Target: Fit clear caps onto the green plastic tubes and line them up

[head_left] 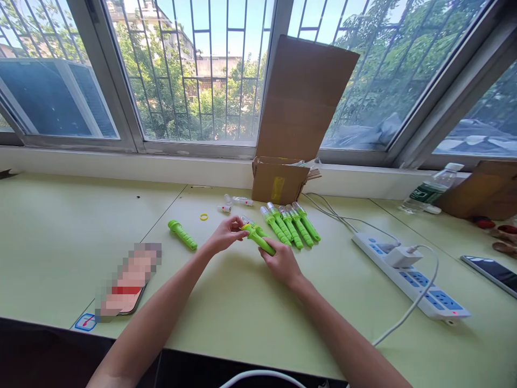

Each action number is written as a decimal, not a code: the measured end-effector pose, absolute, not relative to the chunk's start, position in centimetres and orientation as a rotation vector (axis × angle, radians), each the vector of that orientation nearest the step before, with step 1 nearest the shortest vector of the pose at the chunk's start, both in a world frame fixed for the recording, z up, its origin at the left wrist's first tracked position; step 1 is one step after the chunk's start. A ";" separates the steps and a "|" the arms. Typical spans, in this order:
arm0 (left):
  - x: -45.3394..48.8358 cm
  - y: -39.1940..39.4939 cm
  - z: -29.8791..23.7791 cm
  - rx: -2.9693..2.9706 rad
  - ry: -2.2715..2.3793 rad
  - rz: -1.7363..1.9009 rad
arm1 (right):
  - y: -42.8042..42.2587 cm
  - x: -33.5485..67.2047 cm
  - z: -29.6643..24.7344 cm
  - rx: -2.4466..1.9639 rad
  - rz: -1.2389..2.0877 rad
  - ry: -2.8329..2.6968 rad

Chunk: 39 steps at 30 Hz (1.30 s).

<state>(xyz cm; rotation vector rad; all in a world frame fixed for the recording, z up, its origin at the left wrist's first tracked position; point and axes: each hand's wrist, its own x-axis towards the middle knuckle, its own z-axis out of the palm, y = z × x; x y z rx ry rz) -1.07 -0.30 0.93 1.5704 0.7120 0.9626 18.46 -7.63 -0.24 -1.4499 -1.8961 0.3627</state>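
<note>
My right hand (281, 262) is wrapped round the lower part of a green ribbed plastic tube (260, 242), which slants up to the left. At the tube's upper end, the fingers of my left hand (226, 235) pinch a small yellow ring (245, 227); whether it is fully seated there I cannot tell. Just behind lies another green tube with a clear cap (247, 220), partly hidden. Several capped green tubes (288, 223) lie side by side to the right. A single uncapped green tube (182, 235) lies left of my hands, with a loose yellow ring (204, 216) beyond it.
Clear plastic caps (242, 201) lie near an open cardboard box (278, 180) by the window. A white power strip (410, 275) with cables stands right, near a bottle (432, 188) and a phone (490, 272). Another phone (133, 304), partly blurred, is at left.
</note>
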 end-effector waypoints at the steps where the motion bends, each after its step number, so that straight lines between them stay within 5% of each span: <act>1: -1.0 -0.3 0.9 1.576 0.716 0.963 | -7.6 18.5 -0.3 -1.453 0.362 -1.895; 16: 0.2 -1.6 1.4 1.867 0.815 1.066 | -6.8 19.5 -0.7 -1.523 0.354 -1.762; 26: -0.8 0.1 0.5 1.453 1.140 1.264 | -7.2 19.1 -0.4 -1.478 0.343 -1.844; 39: -0.9 -0.3 1.2 1.483 0.919 1.003 | -7.0 19.4 -0.8 -1.460 0.396 -1.949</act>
